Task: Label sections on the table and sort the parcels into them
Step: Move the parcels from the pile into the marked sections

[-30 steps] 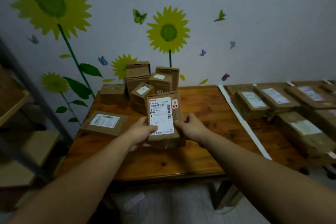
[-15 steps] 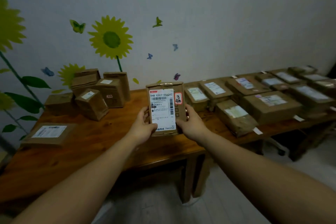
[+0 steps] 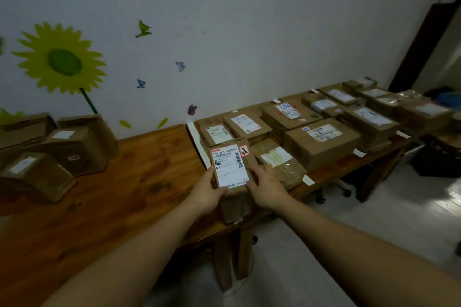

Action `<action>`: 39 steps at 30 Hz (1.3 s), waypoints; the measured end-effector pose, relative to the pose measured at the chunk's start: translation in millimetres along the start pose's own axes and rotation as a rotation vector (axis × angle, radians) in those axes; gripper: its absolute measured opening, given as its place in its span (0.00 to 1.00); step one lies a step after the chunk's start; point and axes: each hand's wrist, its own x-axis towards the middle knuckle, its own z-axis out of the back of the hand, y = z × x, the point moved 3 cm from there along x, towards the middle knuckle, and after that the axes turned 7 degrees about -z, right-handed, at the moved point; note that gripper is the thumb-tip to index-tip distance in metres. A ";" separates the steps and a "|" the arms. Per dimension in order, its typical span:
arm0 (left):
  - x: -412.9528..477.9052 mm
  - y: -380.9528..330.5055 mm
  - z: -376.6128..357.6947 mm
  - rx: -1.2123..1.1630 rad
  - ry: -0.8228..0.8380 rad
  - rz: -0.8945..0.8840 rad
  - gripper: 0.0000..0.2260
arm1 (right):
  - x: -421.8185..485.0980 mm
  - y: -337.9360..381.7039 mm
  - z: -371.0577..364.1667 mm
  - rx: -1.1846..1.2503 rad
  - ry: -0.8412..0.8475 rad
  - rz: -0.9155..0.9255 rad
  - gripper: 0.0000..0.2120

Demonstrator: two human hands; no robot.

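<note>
Parcel (image 3: 230,166) carried right toward sorted boxes (image 3: 321,143) | left hand (image 3: 208,190), right hand (image 3: 267,188) grip its cardboard sides

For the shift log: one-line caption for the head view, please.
Left hand and right hand grip a labelled parcel over the wooden table, beside rows of parcels.

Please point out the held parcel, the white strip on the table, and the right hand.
held parcel (image 3: 230,166), head view, middle of its label.
white strip (image 3: 193,131), head view, far end.
right hand (image 3: 268,188), head view, back of hand.
</note>
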 end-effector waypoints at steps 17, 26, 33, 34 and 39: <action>118.6 8.0 -58.9 0.374 0.067 -0.012 0.30 | 144.5 -66.0 18.8 -0.322 0.188 0.150 0.27; 117.7 -1.9 -46.5 0.658 0.123 0.153 0.29 | 169.3 -44.4 29.3 -0.587 0.242 0.340 0.22; 52.1 17.4 75.6 0.678 -0.109 0.363 0.30 | 149.1 59.6 -15.3 -0.557 0.332 0.589 0.26; 38.1 22.1 96.6 0.679 -0.142 0.389 0.30 | 142.6 77.1 -25.8 -0.566 0.358 0.629 0.26; -30.8 55.4 203.5 0.652 -0.320 0.493 0.31 | 109.5 170.1 -85.8 -0.581 0.448 0.690 0.30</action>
